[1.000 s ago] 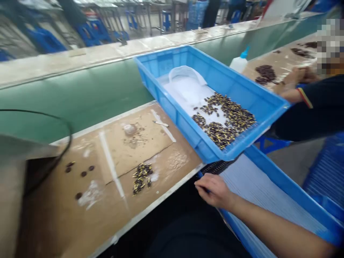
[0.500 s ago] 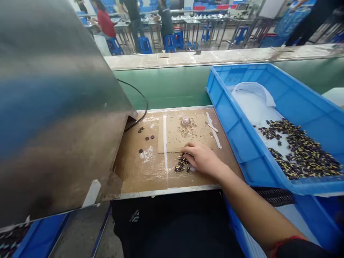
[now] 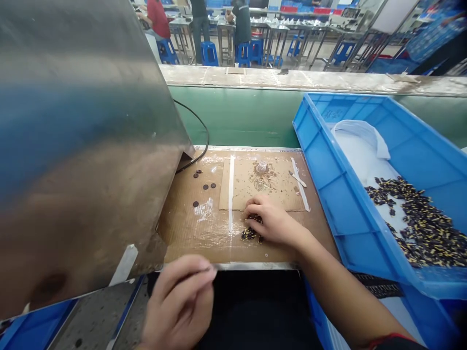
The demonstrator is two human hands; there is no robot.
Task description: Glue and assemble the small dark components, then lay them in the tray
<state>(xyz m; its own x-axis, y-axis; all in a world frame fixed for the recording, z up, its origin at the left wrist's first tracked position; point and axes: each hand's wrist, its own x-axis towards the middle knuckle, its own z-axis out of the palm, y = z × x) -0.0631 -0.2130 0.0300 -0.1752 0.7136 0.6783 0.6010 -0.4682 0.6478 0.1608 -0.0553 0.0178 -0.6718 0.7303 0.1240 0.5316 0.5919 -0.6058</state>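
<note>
My right hand (image 3: 272, 223) rests on the small pile of dark parts (image 3: 250, 234) on the cardboard-covered tabletop (image 3: 189, 233), fingers curled over them, gathering rather than lifting. My left hand (image 3: 180, 301) hovers near the front edge, thumb and fingertips pinched narrow (whether on 1 part I cannot tell). Most parts lie in the blue bin (image 3: 328, 184) on the right, so I judge plenty is left.
</note>
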